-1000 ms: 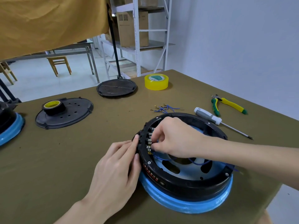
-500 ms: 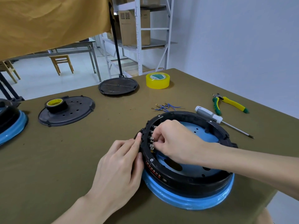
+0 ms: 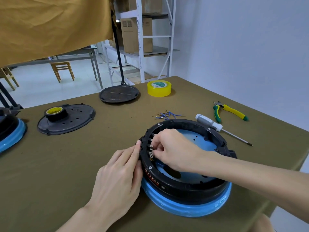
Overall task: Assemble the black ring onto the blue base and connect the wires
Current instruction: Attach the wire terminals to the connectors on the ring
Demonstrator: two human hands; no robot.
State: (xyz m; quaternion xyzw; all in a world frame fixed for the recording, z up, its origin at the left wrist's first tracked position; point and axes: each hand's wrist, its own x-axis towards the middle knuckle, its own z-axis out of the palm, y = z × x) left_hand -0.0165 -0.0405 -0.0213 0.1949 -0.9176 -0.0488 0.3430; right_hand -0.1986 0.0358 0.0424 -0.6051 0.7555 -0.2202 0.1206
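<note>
My left hand (image 3: pixel 120 173): fingers straight, together, pressed against the outer wall of the ring (image 3: pixel 184 186); wrist low on the table (image 3: pixel 66 164).
My right hand (image 3: pixel 173 148): reaches in over the ring from the right, fingers curled, pinching at the row of metal terminals (image 3: pixel 151 150) on the inner wall; what they pinch is hidden.
Ring: seated on the blue base (image 3: pixel 187 206), near table edge.
Loose wires (image 3: pixel 164 114): behind ring.
Red lettering on ring: unreadable.

Head view — forward-down, close over table (image 3: pixel 50 164)
</note>
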